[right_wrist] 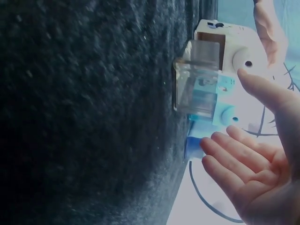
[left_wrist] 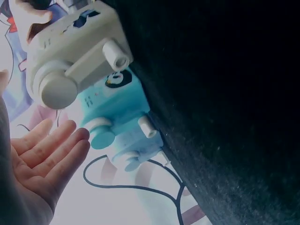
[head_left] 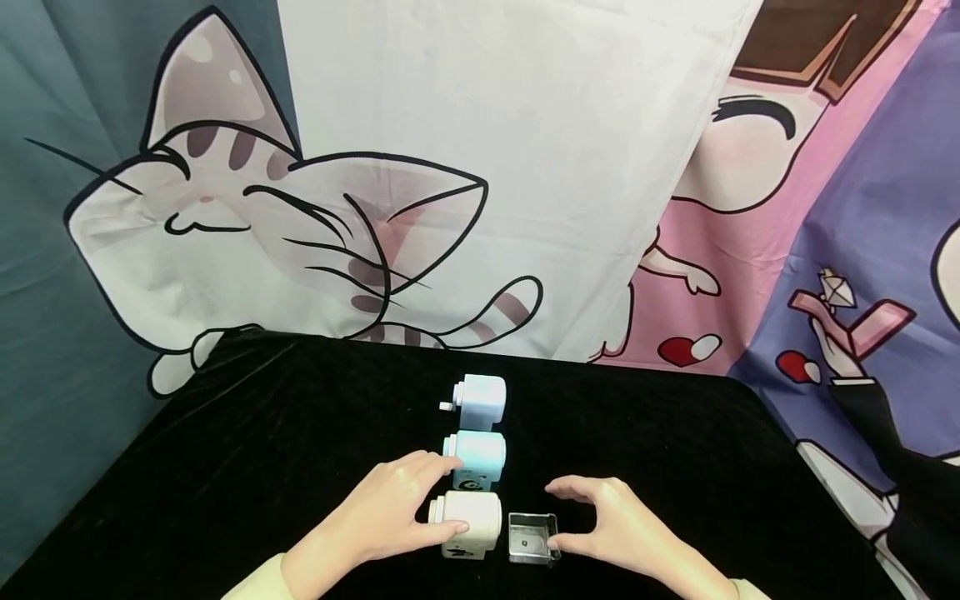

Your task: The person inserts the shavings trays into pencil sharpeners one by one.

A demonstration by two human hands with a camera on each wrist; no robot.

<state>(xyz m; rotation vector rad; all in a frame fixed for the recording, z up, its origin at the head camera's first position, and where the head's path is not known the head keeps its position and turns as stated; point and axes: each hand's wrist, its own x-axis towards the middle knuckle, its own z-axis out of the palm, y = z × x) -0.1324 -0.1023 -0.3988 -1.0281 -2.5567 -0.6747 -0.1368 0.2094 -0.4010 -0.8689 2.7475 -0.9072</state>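
Three hand-crank pencil sharpeners stand in a row: a cream one [head_left: 471,510] nearest, a light-blue one [head_left: 483,450] behind it, and a periwinkle one [head_left: 483,400] farthest. My left hand [head_left: 393,508] is beside the cream sharpener's crank side, its thumb overlapping it in the head view; the left wrist view has the fingers extended. A clear plastic drawer [head_left: 531,537] lies just right of the cream sharpener, whose drawer slot [right_wrist: 213,41] gapes in the right wrist view. Around the drawer's right side, my right hand [head_left: 615,525] spreads thumb and fingers, the thumb tip right at its edge.
Black velvety cloth [head_left: 337,400] covers the table. Behind it hangs a printed curtain [head_left: 480,100] with a cartoon cat and figures. The crank handle [left_wrist: 115,55] of the cream sharpener sticks out on its left side.
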